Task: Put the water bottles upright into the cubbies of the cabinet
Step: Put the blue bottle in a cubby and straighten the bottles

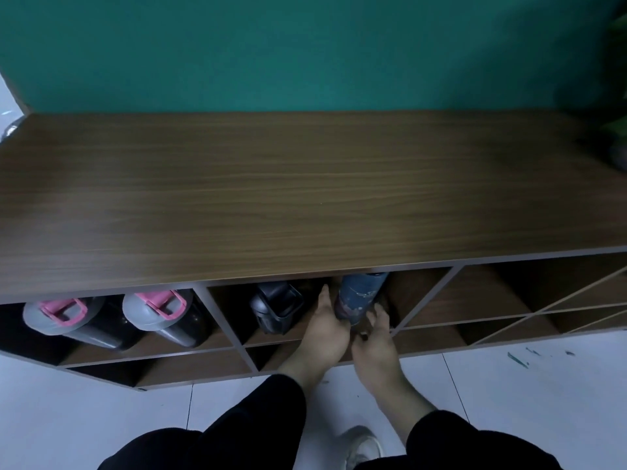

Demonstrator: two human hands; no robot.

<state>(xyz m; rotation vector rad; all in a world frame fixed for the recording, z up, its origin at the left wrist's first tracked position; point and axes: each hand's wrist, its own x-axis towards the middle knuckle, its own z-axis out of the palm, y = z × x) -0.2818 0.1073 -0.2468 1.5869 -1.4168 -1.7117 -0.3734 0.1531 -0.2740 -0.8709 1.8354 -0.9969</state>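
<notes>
A blue patterned bottle [359, 295] stands in the middle top cubby of the wooden cabinet [305, 198], its top hidden under the cabinet's top board. My left hand [327, 329] grips its lower left side. My right hand [376, 337] sits at its base on the right, fingers curled against it. A black bottle with a grey lid [276, 308] stands to the left in the same cubby. Two bottles with grey lids and pink handles [64, 318] [163, 313] stand in the left cubby.
The cubbies to the right [475, 300] and the lower row [169, 368] show no bottles. White tiled floor [509, 401] lies in front. My white shoe [363, 446] is near the bottom edge. A dark plant [615, 137] stands at the far right.
</notes>
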